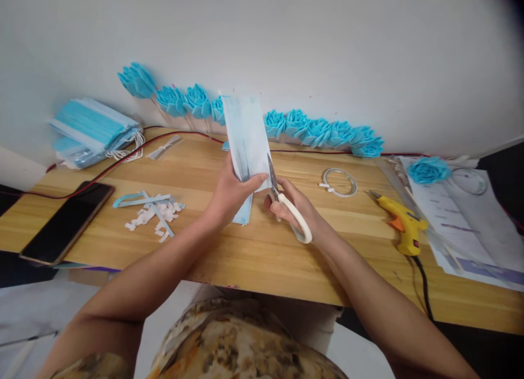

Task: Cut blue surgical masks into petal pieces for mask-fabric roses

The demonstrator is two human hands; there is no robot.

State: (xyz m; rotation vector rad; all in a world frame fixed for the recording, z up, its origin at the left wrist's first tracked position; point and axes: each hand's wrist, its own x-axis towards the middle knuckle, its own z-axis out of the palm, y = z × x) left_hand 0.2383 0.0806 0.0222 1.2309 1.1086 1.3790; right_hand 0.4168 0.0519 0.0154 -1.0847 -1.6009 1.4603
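My left hand [235,190] is closed on a pale blue face mask sheet [248,128], held upright above the table with the thumb across its lower part. A narrower blue piece hangs below that hand. In my right hand [292,204] is a pair of scissors [297,218] with white handles. The blades point up and lie against the right edge of the sheet, near my left thumb. Whether the blades are parted is hard to make out. My right fingers wrap round the handles and partly hide them.
Blue flowers [317,132] line the wall. Stacked masks [96,128] lie at the back left, a phone [67,220] and cut scraps [153,212] nearer. On the right are a tape roll [339,182], a yellow glue gun [403,223] and papers [462,204]. A red-black cable [180,132] crosses the back.
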